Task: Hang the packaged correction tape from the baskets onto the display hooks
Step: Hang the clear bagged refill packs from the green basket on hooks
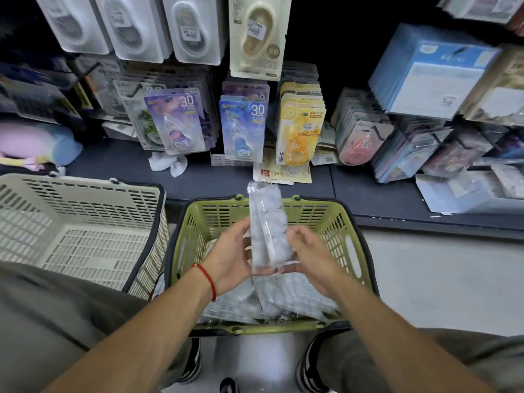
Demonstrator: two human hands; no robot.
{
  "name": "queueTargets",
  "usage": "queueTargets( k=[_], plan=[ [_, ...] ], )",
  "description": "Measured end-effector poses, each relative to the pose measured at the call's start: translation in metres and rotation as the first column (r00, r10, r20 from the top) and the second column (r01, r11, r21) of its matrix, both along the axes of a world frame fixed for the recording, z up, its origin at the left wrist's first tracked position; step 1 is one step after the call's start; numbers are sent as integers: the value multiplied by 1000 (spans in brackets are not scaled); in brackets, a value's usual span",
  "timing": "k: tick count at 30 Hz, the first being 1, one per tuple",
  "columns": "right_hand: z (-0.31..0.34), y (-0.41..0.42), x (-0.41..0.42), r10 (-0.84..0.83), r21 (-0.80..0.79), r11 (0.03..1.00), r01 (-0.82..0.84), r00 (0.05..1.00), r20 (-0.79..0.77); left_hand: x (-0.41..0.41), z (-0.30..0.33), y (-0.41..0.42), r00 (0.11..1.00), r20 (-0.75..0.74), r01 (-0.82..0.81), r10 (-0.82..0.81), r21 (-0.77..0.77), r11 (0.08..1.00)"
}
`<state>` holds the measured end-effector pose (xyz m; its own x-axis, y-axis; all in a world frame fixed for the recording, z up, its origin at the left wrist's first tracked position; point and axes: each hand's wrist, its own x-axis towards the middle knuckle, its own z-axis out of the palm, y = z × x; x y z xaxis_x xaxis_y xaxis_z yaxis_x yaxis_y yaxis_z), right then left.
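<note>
Fingers of both our hands curl round one clear pack (266, 231) of correction tape, left hand (229, 262) on its left edge, right hand (307, 258) on the right and bottom. Pale bluish lumps show through the plastic. We hold it upright above the green basket (344, 222), long axis toward the hooks.
</note>
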<state>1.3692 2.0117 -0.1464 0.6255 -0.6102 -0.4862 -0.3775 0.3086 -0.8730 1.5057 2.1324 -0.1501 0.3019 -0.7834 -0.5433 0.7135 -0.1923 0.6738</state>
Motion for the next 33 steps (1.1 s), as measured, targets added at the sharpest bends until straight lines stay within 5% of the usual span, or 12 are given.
queueTargets(
  k=[6, 11, 13, 16, 20, 25, 33],
  plan=[
    [-20, 24, 15, 189, -288, 931, -224, 971, -146, 5, -15, 14, 994, 49, 100, -100, 2, 995],
    [-34, -23, -7, 117, -414, 879, -238, 948, -295, 9, -31, 25, 992, -59, 110, -107, 40, 993],
    [-53, -44, -26, 74, -524, 775, -353, 875, -479, 9, -33, 26, 996, -49, 81, -77, 73, 994],
    [-81, -56, -48, 258, -346, 711, -612, 685, -681, 15, -33, 27, 999, -1, 50, -51, 190, 980],
    [-103, -62, -54, 293, -303, 785, -540, 755, -586, 18, -37, 32, 996, 77, 35, -54, 220, 975],
    [-114, -83, -52, 300, -320, 717, -619, 688, -661, 14, -41, 35, 996, 82, -51, 35, 210, 976],
    [-98, -94, -35, -2, -557, 796, -239, 918, -397, 11, -42, 29, 983, 144, -147, 113, 251, 957]
  ],
)
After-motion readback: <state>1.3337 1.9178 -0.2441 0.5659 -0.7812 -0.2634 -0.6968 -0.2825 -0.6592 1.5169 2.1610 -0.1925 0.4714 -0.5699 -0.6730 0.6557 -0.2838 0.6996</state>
